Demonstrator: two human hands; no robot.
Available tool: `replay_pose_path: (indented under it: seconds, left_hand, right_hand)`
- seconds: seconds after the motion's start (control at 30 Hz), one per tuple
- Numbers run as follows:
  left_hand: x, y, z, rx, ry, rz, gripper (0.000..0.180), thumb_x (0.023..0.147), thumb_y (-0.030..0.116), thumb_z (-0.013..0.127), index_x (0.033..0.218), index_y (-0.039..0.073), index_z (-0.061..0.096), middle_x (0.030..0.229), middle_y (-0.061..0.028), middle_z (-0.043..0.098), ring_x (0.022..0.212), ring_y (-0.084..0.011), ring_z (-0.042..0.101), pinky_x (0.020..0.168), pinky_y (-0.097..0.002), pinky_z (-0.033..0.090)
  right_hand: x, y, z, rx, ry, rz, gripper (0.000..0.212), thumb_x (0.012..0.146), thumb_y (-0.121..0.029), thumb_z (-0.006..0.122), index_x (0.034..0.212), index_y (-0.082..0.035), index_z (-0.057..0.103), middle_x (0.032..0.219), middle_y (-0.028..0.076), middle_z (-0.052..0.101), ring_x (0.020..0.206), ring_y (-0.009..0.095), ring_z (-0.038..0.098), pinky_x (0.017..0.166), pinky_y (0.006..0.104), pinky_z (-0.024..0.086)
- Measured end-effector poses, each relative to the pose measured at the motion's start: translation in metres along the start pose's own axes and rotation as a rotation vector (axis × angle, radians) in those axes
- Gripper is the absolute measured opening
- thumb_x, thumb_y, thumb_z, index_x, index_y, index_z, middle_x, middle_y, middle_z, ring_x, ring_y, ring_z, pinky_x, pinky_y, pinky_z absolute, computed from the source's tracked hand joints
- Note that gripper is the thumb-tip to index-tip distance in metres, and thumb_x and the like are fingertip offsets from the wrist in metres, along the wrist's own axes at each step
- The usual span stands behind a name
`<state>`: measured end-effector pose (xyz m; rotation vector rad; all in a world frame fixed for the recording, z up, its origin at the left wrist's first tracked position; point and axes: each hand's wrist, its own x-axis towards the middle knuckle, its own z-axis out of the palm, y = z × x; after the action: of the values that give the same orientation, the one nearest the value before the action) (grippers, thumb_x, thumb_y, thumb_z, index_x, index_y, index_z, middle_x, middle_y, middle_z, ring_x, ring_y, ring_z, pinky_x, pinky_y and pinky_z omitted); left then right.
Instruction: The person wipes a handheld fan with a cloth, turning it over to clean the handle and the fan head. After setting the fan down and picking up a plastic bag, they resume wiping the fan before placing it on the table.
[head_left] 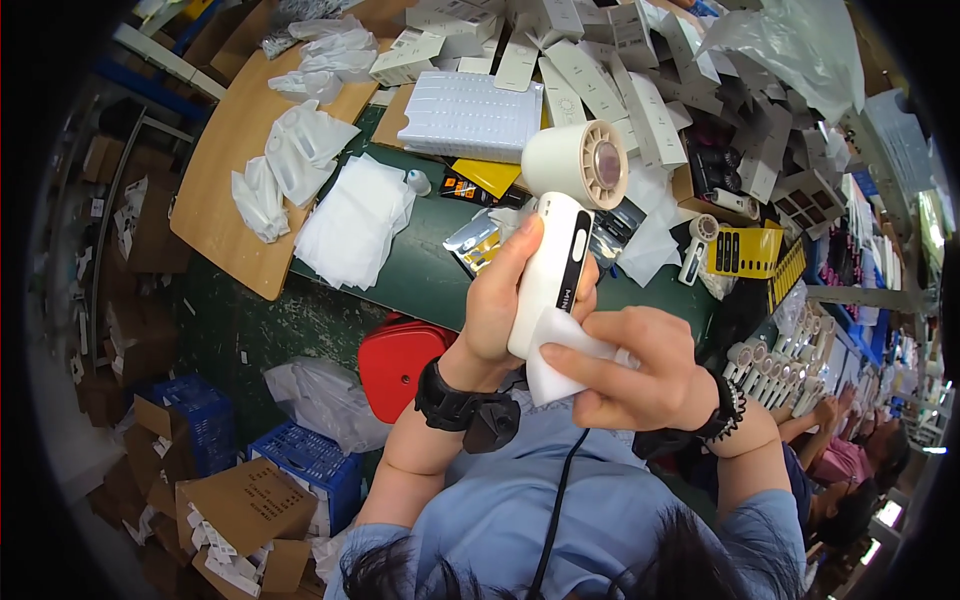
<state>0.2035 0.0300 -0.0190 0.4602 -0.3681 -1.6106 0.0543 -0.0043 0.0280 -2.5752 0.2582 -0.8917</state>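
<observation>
A cream-white handheld fan point(546, 265) is held up in front of me, its round head at the top and a dark strip with a white button along its handle. My left hand point(500, 295) wraps round the handle, thumb along its side. Folded between the fingers of my right hand point(648, 362) is a white wiping cloth point(562, 334), pressed against the lower end of the handle. The cloth covers that end, and part of the left hand's fingers is behind the handle.
Beneath the fan runs a green table point(430, 260) with white sheets point(358, 222), a white plastic tray stack point(470, 112) and piled white boxes point(590, 85). A smaller fan point(697, 250) lies at right beside yellow cards point(745, 252). A red stool point(398, 365) stands below. Co-workers sit at far right.
</observation>
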Motion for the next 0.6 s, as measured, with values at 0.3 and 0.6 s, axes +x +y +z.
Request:
replay_pose_path:
  seconds: [0.3, 0.6]
  left_hand:
    - [-0.008, -0.004, -0.006, 0.007, 0.029, -0.030, 0.044, 0.096, 0.041, 0.028, 0.088, 0.004, 0.051, 0.071, -0.0074, 0.056, 0.060, -0.0133, 0.053, 0.055, -0.0251, 0.044]
    - [-0.009, -0.006, -0.013, -0.002, -0.022, -0.054, 0.045, 0.095, 0.042, 0.028, 0.087, 0.005, 0.051, 0.068, -0.0064, 0.055, 0.058, -0.0132, 0.052, 0.054, -0.0248, 0.044]
  right_hand:
    - [-0.006, -0.001, 0.012, 0.060, -0.031, 0.027, 0.042, 0.054, -0.006, 0.062, 0.095, -0.012, 0.069, 0.082, 0.007, 0.056, 0.060, 0.018, 0.055, 0.050, 0.0271, 0.046]
    - [-0.002, 0.007, 0.009, 0.069, -0.033, -0.010, 0.042, 0.053, -0.005, 0.062, 0.094, -0.011, 0.069, 0.081, 0.008, 0.057, 0.056, 0.018, 0.053, 0.047, 0.0273, 0.045]
